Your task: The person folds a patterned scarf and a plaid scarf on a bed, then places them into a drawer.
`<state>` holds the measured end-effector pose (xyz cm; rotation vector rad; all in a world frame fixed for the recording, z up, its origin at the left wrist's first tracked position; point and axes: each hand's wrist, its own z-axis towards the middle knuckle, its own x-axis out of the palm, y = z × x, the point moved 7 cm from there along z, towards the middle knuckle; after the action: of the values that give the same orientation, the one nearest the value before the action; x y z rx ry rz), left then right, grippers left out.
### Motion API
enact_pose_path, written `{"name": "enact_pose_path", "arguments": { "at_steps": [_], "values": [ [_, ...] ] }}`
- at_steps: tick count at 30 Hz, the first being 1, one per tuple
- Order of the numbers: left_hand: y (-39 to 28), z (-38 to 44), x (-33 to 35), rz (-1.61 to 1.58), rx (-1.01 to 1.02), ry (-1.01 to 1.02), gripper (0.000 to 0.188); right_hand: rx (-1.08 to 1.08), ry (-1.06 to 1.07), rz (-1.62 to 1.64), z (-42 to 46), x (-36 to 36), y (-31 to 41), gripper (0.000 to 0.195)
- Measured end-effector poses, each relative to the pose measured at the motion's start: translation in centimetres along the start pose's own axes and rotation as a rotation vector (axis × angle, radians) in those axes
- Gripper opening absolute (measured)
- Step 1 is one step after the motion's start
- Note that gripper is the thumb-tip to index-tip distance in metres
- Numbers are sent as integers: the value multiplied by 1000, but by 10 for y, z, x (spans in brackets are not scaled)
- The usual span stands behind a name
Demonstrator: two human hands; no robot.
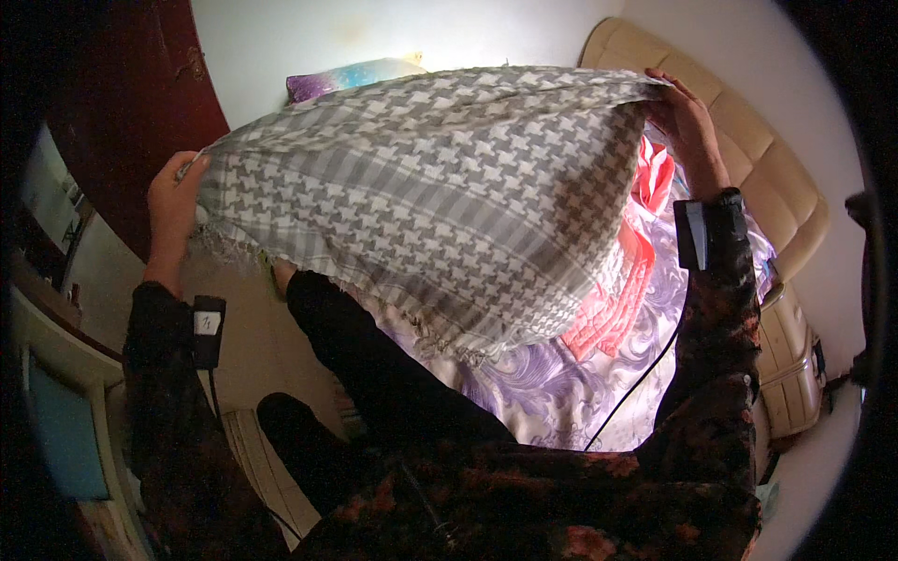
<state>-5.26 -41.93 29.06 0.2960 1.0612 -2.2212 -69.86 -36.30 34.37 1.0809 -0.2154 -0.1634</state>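
Observation:
A grey and white patterned scarf (435, 203) with fringed edges is stretched between my two hands. My left hand (173, 193) grips one end, thumb on top, at the left. At the upper right my right hand (684, 123) holds the opposite end, its fingers partly hidden by the cloth. Between them the scarf hangs in a broad sheet above the bed. Below its right side lies a pink garment (614, 301), partly covered, on a purple and white swirl-patterned bedsheet (547, 386).
A beige padded headboard (765, 154) runs along the right, with a beige suitcase (789, 379) below it. Behind the scarf, a purple and blue pillow (358, 77) shows against the wall. A dark red door (133, 105) stands at the left. Black cables run from devices on both forearms.

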Motion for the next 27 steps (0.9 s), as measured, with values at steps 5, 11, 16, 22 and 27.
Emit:
{"name": "enact_pose_path", "arguments": {
  "at_steps": [5, 11, 16, 22, 27],
  "values": [
    [-6, 10, -4, 69, 26, -121, 24, -294, 167, -214, 27, -9, 2, 28],
    [-51, 13, -46, 195, 56, -361, 36, -525, -135, 93, -20, -4, 108, 42],
    [-68, -29, -54, 220, 11, -362, 36, -458, -332, -88, -102, -33, 130, 42],
    [46, -119, -126, 113, -256, -142, 28, -288, 75, -231, -196, -90, 76, 39],
    [46, -197, -92, 30, -168, 374, 8, 287, 379, -246, -274, -8, 2, 31]
  ]
}}
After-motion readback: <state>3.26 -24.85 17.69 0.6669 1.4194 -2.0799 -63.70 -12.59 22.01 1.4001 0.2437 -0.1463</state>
